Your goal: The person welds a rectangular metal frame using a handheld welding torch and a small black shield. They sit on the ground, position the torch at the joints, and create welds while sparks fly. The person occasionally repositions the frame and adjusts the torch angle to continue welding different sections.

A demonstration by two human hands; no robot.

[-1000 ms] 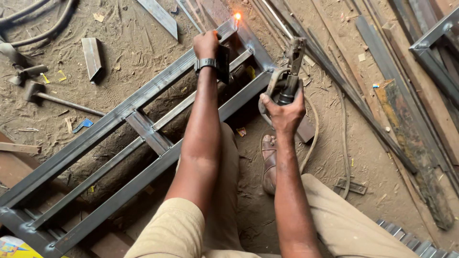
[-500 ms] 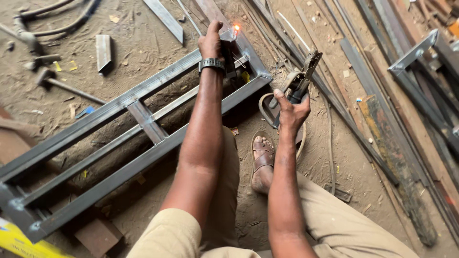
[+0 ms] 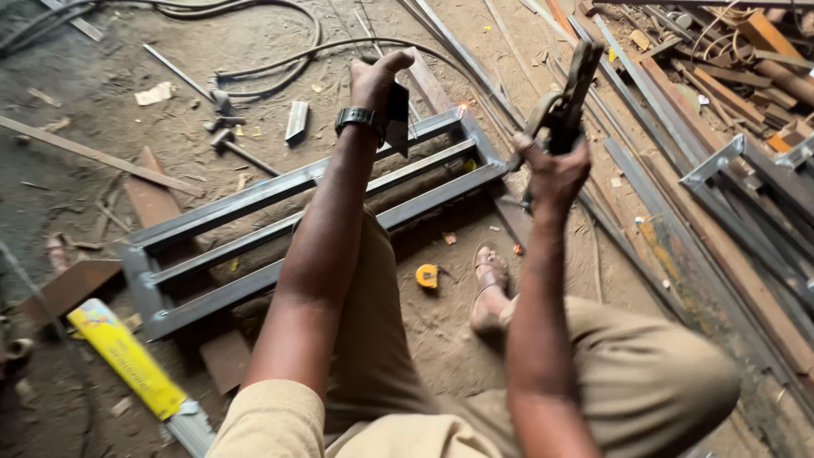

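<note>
My right hand [image 3: 551,170] is clenched around one welding electrode holder [image 3: 566,97], a dark metal clamp that points up and away from me, raised above the ground. My left hand [image 3: 379,80] reaches farther out, its fingers wrapped over one small dark welding shield [image 3: 397,119] that hangs just above the far end of the frame; one black wristwatch [image 3: 356,117] sits on that wrist.

Below both hands lies one grey steel frame [image 3: 280,225], a long rectangle with three parallel rails, running from the near left to the far right. At its far right corner one small spot [image 3: 463,107] glows orange.

One sandalled foot [image 3: 490,280] rests on the dirt between my knees, and one yellow tape measure [image 3: 426,276] lies just left of it. One yellow box [image 3: 127,360] lies at the near left. Two hammers [image 3: 225,140] lie on the ground beyond the frame, to the far left. Many steel strips and angle bars [image 3: 678,170] are heaped on the right; I cannot count them.
</note>
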